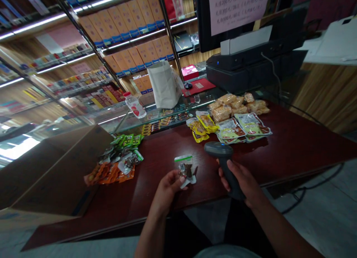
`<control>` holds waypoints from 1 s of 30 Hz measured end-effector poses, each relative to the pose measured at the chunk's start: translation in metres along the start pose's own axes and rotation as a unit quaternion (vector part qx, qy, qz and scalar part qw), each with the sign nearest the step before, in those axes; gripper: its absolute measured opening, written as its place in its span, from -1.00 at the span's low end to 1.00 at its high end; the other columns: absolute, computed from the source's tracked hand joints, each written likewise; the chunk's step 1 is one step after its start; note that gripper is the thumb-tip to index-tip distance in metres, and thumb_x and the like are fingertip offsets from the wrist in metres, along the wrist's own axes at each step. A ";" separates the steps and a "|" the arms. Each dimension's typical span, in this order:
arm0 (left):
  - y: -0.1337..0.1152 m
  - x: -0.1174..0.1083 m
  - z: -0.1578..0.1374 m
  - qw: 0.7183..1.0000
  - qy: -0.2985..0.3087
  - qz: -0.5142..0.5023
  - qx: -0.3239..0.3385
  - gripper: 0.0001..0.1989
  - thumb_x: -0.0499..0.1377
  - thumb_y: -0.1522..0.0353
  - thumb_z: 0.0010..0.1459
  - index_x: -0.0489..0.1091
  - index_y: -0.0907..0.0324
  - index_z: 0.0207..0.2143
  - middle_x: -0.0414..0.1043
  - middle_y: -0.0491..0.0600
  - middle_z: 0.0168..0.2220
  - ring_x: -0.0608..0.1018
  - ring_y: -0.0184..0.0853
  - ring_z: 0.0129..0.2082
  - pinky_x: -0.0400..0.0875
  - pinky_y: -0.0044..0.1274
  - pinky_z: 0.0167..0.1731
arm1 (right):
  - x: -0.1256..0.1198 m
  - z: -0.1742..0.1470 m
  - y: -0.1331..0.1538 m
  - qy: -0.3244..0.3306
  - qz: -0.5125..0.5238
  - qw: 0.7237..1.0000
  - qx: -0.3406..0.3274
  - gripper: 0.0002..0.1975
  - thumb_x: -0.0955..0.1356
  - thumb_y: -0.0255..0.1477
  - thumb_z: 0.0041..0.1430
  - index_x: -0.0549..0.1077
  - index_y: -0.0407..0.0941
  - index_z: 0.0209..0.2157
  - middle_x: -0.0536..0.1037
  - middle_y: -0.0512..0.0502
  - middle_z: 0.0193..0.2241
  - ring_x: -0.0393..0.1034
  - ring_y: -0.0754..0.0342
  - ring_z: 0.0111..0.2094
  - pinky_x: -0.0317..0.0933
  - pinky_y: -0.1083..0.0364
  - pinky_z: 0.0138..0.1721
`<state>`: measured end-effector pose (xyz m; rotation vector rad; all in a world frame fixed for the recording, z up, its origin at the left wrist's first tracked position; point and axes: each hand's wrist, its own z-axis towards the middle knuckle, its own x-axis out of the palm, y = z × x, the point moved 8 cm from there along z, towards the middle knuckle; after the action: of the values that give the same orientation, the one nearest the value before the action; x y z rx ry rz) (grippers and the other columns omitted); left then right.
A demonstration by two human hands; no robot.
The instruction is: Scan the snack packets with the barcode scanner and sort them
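My left hand (170,185) pinches the lower edge of a small clear snack packet (185,168) with a green strip along its top and brown pieces inside. Wrapped round the handle of a dark grey barcode scanner (227,165) is my right hand (245,183); a small blue light shows on the scanner's head. The scanner is a short way right of the packet. Behind it lie white-and-green snack packets (252,125) and yellow snack packets (202,125). To the left, green packets (126,141) and orange packets (111,173) lie in a pile.
An open cardboard box (61,165) stands at the left end of the dark red table (156,154). Behind are clear-wrapped tan snacks (228,105), a white bag (164,85), a bottle with a red cap (135,105) and a cash register (251,66). A cable hangs at the right edge.
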<state>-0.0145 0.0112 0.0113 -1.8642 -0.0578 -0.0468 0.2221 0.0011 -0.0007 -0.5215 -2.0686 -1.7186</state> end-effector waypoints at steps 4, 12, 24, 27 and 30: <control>0.001 0.000 -0.002 0.997 -0.023 -0.077 -0.005 -0.57 0.52 0.26 -0.27 0.52 0.24 -0.33 0.54 0.01 -0.30 0.56 -0.30 -0.33 0.54 -0.48 -0.32 | 0.000 0.001 -0.001 0.006 0.005 1.000 0.002 -0.56 0.43 0.00 0.10 0.47 -0.12 -0.37 0.51 0.01 -0.55 0.25 0.20 -0.69 0.12 0.21 -0.71; 0.003 0.010 -0.011 0.995 -0.021 -0.098 -0.005 -0.60 0.48 0.29 -0.19 0.48 0.19 -0.27 0.52 0.00 -0.23 0.55 -0.28 -0.27 0.53 -0.45 -0.26 | 0.001 0.002 -0.002 0.005 0.024 1.000 0.002 -0.54 0.44 -0.02 0.10 0.52 -0.12 -0.19 0.55 0.00 -0.48 0.26 0.21 -0.69 0.11 0.21 -0.70; -0.037 -0.014 -0.019 0.874 -0.090 0.354 0.322 -0.87 0.21 0.32 0.11 0.51 0.06 -0.48 0.50 0.04 -0.31 0.49 -0.17 -0.22 0.37 -0.40 -0.11 | 0.000 0.000 -0.001 0.003 0.025 1.000 0.003 -0.55 0.44 -0.01 0.09 0.52 -0.12 -0.24 0.56 0.01 -0.49 0.26 0.21 -0.70 0.11 0.21 -0.70; -0.031 -0.018 -0.020 0.900 -0.093 0.310 0.292 -0.93 0.23 0.34 0.11 0.50 0.07 -0.43 0.54 0.06 -0.15 0.52 -0.16 -0.11 0.35 -0.40 -0.01 | 0.000 0.001 -0.001 0.005 0.025 1.000 0.005 -0.54 0.44 -0.02 0.10 0.54 -0.12 -0.19 0.56 0.00 -0.49 0.25 0.22 -0.70 0.11 0.21 -0.71; -0.033 -0.022 -0.020 0.919 -0.114 0.274 0.261 -0.95 0.22 0.32 0.14 0.47 0.08 -0.35 0.55 0.02 -0.21 0.55 -0.21 -0.21 0.39 -0.46 -0.13 | 0.000 0.001 -0.002 0.004 0.023 1.000 0.005 -0.53 0.44 -0.02 0.10 0.54 -0.13 -0.17 0.55 0.00 -0.48 0.27 0.22 -0.69 0.12 0.22 -0.70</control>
<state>-0.0386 0.0015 0.0471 -1.2880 0.2688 0.5282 0.2209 0.0016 -0.0023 -0.5533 -2.0437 -1.6805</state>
